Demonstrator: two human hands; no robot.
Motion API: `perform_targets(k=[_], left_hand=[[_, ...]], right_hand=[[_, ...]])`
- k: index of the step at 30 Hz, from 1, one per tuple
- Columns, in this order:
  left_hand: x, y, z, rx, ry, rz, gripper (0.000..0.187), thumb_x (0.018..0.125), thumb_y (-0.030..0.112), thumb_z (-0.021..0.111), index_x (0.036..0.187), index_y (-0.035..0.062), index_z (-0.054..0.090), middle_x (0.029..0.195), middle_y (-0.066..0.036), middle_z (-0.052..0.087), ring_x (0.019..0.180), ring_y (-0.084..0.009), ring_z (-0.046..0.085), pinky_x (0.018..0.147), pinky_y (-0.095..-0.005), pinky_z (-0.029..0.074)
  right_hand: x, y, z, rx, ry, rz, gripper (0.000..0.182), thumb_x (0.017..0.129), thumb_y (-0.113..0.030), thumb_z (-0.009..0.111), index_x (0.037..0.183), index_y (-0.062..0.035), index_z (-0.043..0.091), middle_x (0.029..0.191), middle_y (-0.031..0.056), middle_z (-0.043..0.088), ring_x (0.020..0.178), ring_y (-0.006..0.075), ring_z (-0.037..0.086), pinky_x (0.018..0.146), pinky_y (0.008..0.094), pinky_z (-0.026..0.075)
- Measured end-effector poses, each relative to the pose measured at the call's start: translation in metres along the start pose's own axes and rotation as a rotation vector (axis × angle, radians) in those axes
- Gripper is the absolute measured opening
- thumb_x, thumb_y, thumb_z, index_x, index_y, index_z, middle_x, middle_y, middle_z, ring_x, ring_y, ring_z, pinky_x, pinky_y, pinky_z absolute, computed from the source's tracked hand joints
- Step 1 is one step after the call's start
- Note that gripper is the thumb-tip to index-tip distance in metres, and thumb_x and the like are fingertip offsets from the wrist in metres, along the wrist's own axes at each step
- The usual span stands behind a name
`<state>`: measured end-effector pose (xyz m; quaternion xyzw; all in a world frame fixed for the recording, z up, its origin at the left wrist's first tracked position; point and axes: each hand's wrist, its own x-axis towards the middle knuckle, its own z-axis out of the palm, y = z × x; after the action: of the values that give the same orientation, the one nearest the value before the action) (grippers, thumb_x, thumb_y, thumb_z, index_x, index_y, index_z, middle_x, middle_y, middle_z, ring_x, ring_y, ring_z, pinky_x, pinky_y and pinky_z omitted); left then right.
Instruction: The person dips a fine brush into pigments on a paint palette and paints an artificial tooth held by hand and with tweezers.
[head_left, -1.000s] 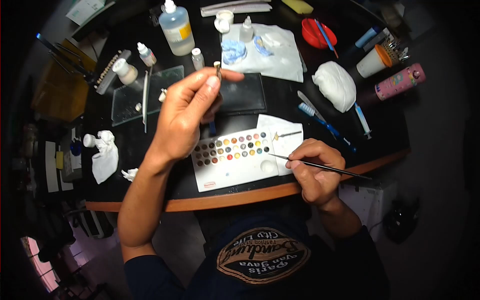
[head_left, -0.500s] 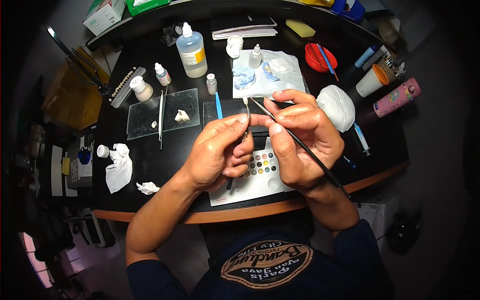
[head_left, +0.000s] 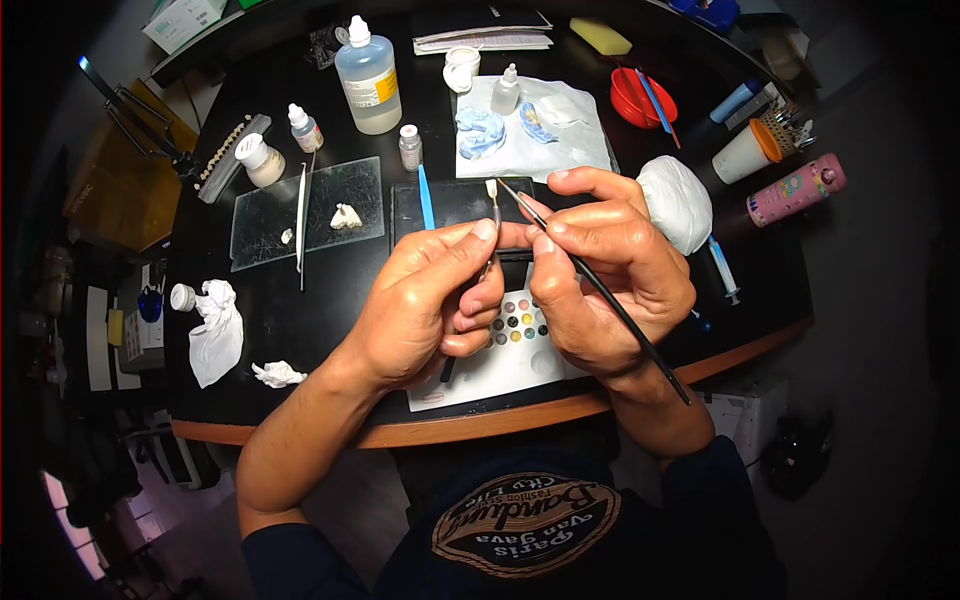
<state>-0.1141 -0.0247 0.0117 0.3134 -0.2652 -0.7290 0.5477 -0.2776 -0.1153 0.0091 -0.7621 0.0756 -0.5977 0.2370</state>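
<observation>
My left hand [head_left: 425, 295] is closed round a slim metal holder [head_left: 496, 222], its dark handle showing below the fingers. At the holder's upper tip sits a small, cream-white, tooth-shaped crown [head_left: 492, 188]. In a pen grip, my right hand [head_left: 620, 280] holds a thin black brush [head_left: 625, 318] that slants up to the left. The brush's pointed end is right beside the crown's top. My two hands meet at the fingertips above a white palette [head_left: 530, 365] with several round coloured wells, partly hidden by them.
To the left, a glass slab [head_left: 270, 215] carries white pieces and a spatula [head_left: 302, 225]. Farther back stand a large bottle [head_left: 370, 85] and small bottles. A white sheet [head_left: 590, 150] holds blue moulds; a red bowl [head_left: 628, 98], crumpled white bundle [head_left: 676, 210] and syringe [head_left: 723, 272] lie right.
The brush tip has come closer to the top of the crown. The view has shifted slightly, so the table things appear farther left and higher. Both grips stay the same.
</observation>
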Motion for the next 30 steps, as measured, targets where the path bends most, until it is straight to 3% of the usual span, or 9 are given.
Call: perform_targets(k=[12,21,24,30], left_hand=[[0.0002,-0.0008,0.0012,-0.005,0.026,0.004,0.051,0.115,0.031,0.042,0.141,-0.0116,0.051,0.070,0.002,0.043,0.055,-0.0031,0.036,0.044,-0.0193,0.031],[0.0000,0.0005,0.0009,-0.002,0.011,-0.003,0.052,0.116,0.032,0.041,0.140,-0.0128,0.051,0.070,0.002,0.042,0.054,-0.0031,0.035,0.044,-0.0191,0.031],[-0.0010,0.0007,0.0015,-0.035,0.020,-0.012,0.051,0.116,0.031,0.041,0.141,-0.0118,0.051,0.070,0.002,0.042,0.054,-0.0033,0.035,0.044,-0.0191,0.030],[-0.0009,-0.0009,-0.0012,-0.089,0.025,-0.032,0.048,0.115,0.031,0.043,0.142,-0.0076,0.053,0.071,0.002,0.042,0.055,-0.0034,0.035,0.045,-0.0187,0.029]], right_hand=[[0.0013,0.0008,-0.0047,-0.054,-0.077,0.000,0.015,0.075,0.010,0.076,0.088,0.0022,0.072,0.082,0.0105,0.073,0.097,0.0328,0.071,0.081,0.0383,0.063],[-0.0044,0.0008,-0.0010,0.023,0.002,0.039,0.017,0.073,0.012,0.075,0.086,0.0016,0.072,0.081,0.0106,0.072,0.097,0.0329,0.072,0.081,0.0389,0.063],[-0.0035,0.0009,-0.0047,-0.001,-0.058,0.008,0.017,0.081,0.015,0.070,0.092,0.0027,0.070,0.084,0.0132,0.075,0.099,0.0308,0.071,0.091,0.0442,0.059],[-0.0006,0.0014,-0.0059,-0.026,-0.094,0.006,0.017,0.081,0.015,0.072,0.093,0.0030,0.072,0.085,0.0144,0.077,0.097,0.0302,0.072,0.093,0.0456,0.056]])
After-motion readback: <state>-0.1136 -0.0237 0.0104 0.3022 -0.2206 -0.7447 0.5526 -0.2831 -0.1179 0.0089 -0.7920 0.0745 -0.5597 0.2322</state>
